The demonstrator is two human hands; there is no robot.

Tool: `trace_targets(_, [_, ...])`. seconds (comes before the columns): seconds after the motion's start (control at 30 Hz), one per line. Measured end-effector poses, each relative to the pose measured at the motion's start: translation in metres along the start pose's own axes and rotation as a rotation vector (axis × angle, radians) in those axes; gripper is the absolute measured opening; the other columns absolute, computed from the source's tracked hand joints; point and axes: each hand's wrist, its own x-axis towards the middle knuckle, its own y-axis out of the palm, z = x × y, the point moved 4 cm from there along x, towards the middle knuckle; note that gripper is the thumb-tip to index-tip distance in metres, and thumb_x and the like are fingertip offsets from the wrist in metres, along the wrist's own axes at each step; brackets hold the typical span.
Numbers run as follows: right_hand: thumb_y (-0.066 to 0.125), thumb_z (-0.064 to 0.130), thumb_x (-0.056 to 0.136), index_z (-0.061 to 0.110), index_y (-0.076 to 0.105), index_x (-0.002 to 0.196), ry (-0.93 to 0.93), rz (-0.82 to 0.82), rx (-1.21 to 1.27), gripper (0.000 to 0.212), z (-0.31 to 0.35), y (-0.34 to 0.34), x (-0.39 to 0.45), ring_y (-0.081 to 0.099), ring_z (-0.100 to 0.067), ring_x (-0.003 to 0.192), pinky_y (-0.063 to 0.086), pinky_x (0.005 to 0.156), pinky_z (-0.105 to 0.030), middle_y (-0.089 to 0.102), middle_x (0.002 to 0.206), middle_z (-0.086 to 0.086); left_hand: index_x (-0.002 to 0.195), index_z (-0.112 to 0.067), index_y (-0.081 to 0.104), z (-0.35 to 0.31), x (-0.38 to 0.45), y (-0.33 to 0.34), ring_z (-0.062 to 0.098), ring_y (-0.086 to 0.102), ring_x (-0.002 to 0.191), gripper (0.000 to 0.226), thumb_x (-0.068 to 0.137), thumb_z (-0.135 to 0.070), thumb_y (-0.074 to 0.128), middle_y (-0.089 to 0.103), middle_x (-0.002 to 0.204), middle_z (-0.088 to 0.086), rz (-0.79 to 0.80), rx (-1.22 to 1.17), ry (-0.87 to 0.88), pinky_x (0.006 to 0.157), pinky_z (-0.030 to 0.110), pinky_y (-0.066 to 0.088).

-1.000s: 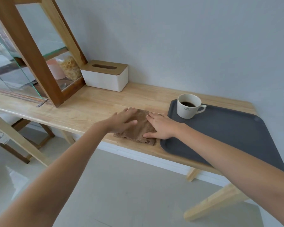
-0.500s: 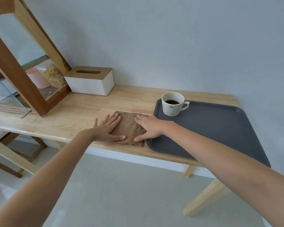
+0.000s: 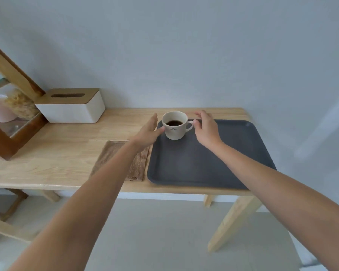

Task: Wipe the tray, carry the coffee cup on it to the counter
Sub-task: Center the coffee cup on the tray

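Note:
A white coffee cup [image 3: 174, 126] with dark coffee stands at the far left corner of the dark grey tray [image 3: 223, 163] on the wooden table. My left hand [image 3: 149, 133] is open beside the cup's left side, thumb touching or nearly touching its wall. My right hand [image 3: 205, 129] is at the cup's handle, fingers curved and apart, thumb and fingertip close to the handle. A folded brown cloth [image 3: 137, 165] lies flat on the table just left of the tray, partly hidden by my left forearm.
A white tissue box with a wooden lid [image 3: 72, 106] stands at the back left. A wooden-framed glass case [image 3: 10, 118] holding containers sits at the far left. The wall runs right behind the table [image 3: 57, 153]; the table's front edge is near.
Both hands left the brown cloth and moved forward and right to either side of the cup. The cloth stays flat by the tray. The camera shifted rightward.

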Motion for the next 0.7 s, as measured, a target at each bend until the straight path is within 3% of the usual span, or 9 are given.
trace_targets(0.1, [0.037, 0.017, 0.101, 0.016, 0.045, 0.138, 0.107, 0.134, 0.086, 0.038, -0.009, 0.006, 0.002, 0.045, -0.023, 0.130, 0.037, 0.103, -0.030, 0.049, 0.142, -0.007, 0.150, -0.010, 0.024, 0.006, 0.011, 0.009, 0.022, 0.033, 0.144, 0.055, 0.099, -0.003, 0.044, 0.040, 0.152, 0.000, 0.012, -0.089, 0.040, 0.105, 0.027, 0.038])
trace_targets(0.2, [0.033, 0.016, 0.101, 0.023, 0.052, 0.133, 0.144, 0.178, 0.137, 0.039, -0.016, 0.012, 0.005, 0.050, -0.023, 0.123, 0.042, 0.104, -0.035, 0.054, 0.133, -0.003, 0.144, -0.017, 0.036, 0.003, 0.014, 0.016, 0.033, 0.042, 0.129, 0.049, 0.099, 0.001, 0.041, 0.052, 0.141, 0.004, -0.029, -0.139, 0.064, 0.080, 0.021, 0.050])
trace_targets(0.3, [0.033, 0.011, 0.099, 0.027, 0.061, 0.125, 0.168, 0.160, 0.192, 0.041, -0.019, 0.014, 0.007, 0.055, -0.020, 0.111, 0.047, 0.103, -0.042, 0.059, 0.118, 0.002, 0.145, -0.017, 0.039, 0.003, 0.016, 0.018, 0.039, 0.046, 0.128, 0.049, 0.098, -0.002, 0.044, 0.055, 0.140, 0.008, -0.100, -0.143, 0.091, 0.083, 0.032, 0.049])
trace_targets(0.37, [0.034, 0.007, 0.097, 0.027, 0.065, 0.119, 0.176, 0.141, 0.209, 0.043, -0.020, 0.012, 0.008, 0.057, -0.020, 0.113, 0.050, 0.100, -0.043, 0.062, 0.120, 0.002, 0.145, -0.015, 0.041, 0.003, 0.013, 0.021, 0.027, 0.056, 0.121, 0.049, 0.098, -0.002, 0.046, 0.057, 0.137, 0.007, -0.131, -0.127, 0.111, 0.089, 0.034, 0.051])
trace_targets(0.47, [0.034, 0.005, 0.096, 0.028, 0.067, 0.116, 0.181, 0.131, 0.229, 0.045, -0.023, 0.003, 0.004, 0.062, -0.022, 0.109, 0.054, 0.095, -0.042, 0.065, 0.118, 0.001, 0.144, -0.012, 0.042, 0.001, 0.008, 0.027, 0.015, 0.050, 0.131, 0.049, 0.097, -0.003, 0.050, 0.056, 0.139, 0.006, -0.138, -0.127, 0.134, 0.112, 0.036, 0.040])
trace_targets(0.6, [0.036, 0.005, 0.098, 0.023, 0.066, 0.120, 0.191, 0.124, 0.287, 0.042, -0.034, -0.018, -0.005, 0.066, -0.020, 0.104, 0.054, 0.096, -0.035, 0.065, 0.118, -0.004, 0.143, -0.010, 0.044, -0.009, 0.003, 0.040, 0.013, 0.050, 0.131, 0.048, 0.096, -0.002, 0.051, 0.056, 0.139, 0.006, -0.117, -0.140, 0.177, 0.110, 0.027, 0.039])
trace_targets(0.7, [0.036, 0.003, 0.098, 0.018, 0.066, 0.120, 0.182, 0.103, 0.306, 0.040, -0.044, -0.040, -0.012, 0.066, -0.019, 0.105, 0.054, 0.095, -0.033, 0.065, 0.119, -0.007, 0.143, -0.010, 0.043, -0.021, -0.001, 0.059, 0.012, 0.051, 0.129, 0.049, 0.096, -0.003, 0.053, 0.056, 0.138, 0.005, -0.085, -0.165, 0.206, 0.098, 0.015, 0.044])
